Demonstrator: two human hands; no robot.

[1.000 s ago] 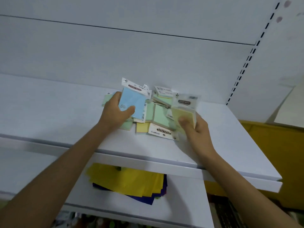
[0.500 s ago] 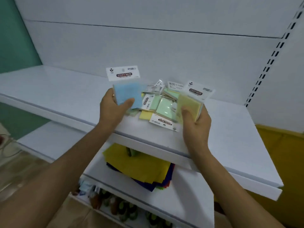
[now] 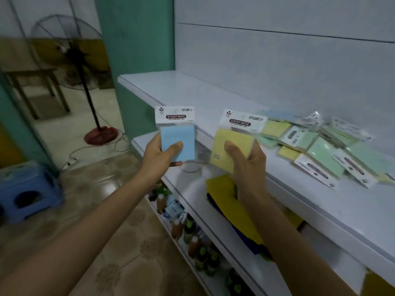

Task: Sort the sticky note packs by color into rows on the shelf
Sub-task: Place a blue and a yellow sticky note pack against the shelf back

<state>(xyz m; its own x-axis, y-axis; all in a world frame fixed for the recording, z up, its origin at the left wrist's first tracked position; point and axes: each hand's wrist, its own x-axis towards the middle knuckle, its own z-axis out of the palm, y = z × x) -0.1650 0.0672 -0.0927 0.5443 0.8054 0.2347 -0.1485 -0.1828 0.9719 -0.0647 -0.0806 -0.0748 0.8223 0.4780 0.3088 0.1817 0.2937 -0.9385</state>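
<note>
My left hand grips a blue sticky note pack upright, thumb across its front, out in front of the shelf's left end. My right hand holds a yellow sticky note pack upright beside it, just before the front edge of the white shelf. A loose pile of sticky note packs, mostly green with some yellow and blue, lies on the shelf to the right of both hands.
The shelf's left part is bare white board. Below it, a lower shelf holds yellow and dark blue paper sheets; bottles stand lower still. A standing fan and a blue plastic stool are on the tiled floor at left.
Both hands have pulled the blue and yellow packs away from the pile and towards me. My view has swung left, so the pile now lies at the right.
</note>
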